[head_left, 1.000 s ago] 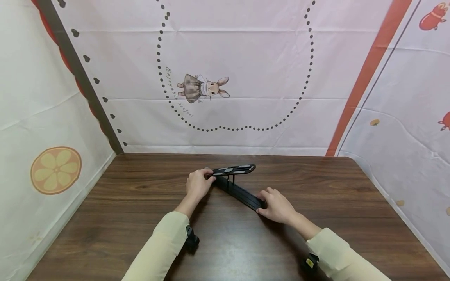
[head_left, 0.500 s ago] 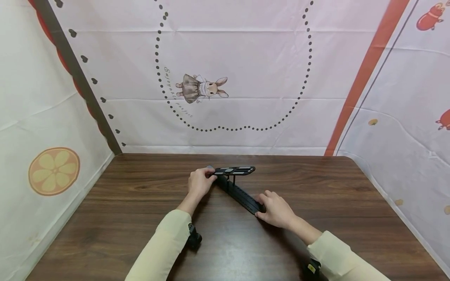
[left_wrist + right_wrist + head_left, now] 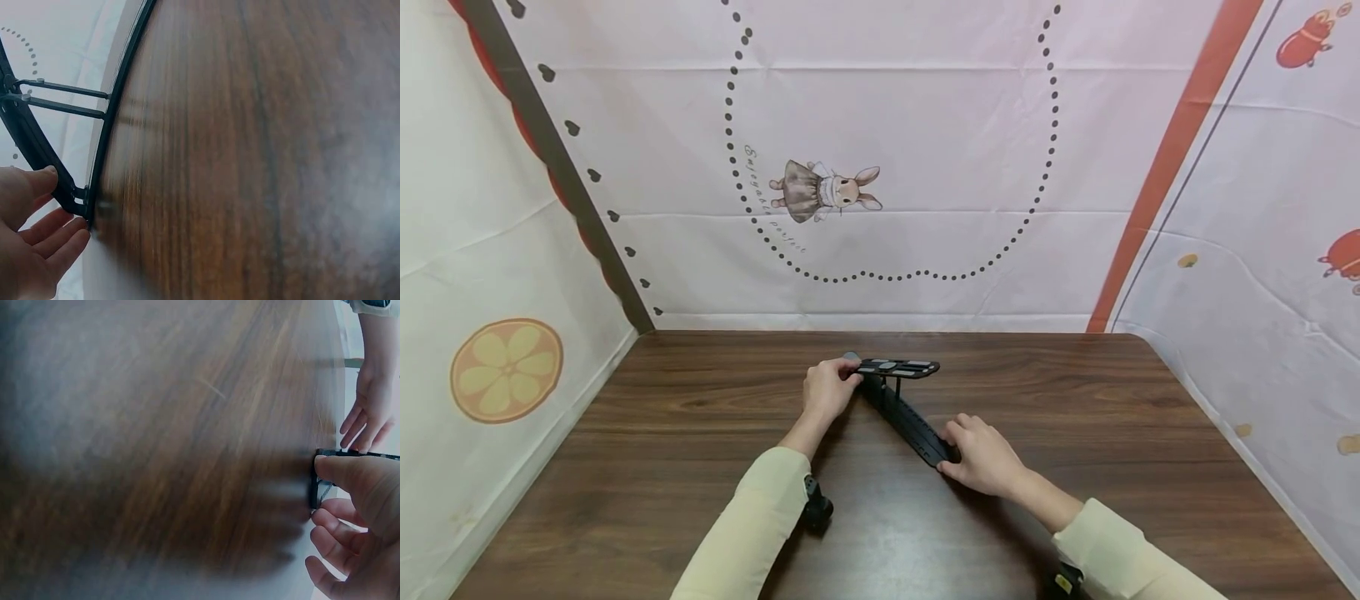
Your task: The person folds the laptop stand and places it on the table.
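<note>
A black folding laptop stand (image 3: 908,423) is on the wooden table, its long base slanting from far left to near right. Above the base, two thin struts (image 3: 69,100) prop up a slotted upper plate (image 3: 898,368) with pale pads. At the hinged far end, my left hand (image 3: 829,390) grips the stand, thumb on the upper arm and fingers beneath in the left wrist view. My right hand (image 3: 983,457) pinches the near end of the base between thumb and forefinger; its other fingers are loosely curled in the right wrist view.
The brown wooden table (image 3: 700,500) stretches around the stand. Behind it hangs a pale printed cloth (image 3: 925,167) with a rabbit picture, and more cloth covers both sides. Each wrist carries a small black camera (image 3: 817,507).
The near end of the base has swung a little toward me and leftward with my right hand. The upper plate has turned with it, while my left hand stays at the hinged end.
</note>
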`<state>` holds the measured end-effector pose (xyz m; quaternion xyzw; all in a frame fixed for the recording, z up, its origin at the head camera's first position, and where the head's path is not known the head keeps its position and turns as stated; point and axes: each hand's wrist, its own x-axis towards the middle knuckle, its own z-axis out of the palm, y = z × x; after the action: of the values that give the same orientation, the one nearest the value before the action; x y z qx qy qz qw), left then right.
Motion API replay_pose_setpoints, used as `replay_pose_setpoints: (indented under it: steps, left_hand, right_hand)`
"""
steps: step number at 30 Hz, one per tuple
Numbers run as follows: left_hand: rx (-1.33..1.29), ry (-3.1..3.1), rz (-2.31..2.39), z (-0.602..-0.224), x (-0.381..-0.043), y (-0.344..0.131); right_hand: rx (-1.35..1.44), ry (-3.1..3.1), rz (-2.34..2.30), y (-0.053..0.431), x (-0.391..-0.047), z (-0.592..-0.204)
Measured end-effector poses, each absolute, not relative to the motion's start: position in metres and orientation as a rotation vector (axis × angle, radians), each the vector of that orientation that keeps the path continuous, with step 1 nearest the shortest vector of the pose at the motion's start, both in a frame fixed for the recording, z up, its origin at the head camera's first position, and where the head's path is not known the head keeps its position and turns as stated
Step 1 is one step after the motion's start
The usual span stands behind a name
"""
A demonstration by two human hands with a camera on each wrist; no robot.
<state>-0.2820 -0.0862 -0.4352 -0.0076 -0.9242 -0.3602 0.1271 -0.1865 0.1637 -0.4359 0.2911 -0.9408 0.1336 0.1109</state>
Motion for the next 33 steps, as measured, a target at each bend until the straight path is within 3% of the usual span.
replay_pose_setpoints:
  steps: [33]
  left_hand:
    - [-0.07,-2.673,-1.125,-0.436,-0.29,-0.069]
  right_hand:
    - [0.92,-2.75,0.401,0.159,-0.176,-0.437]
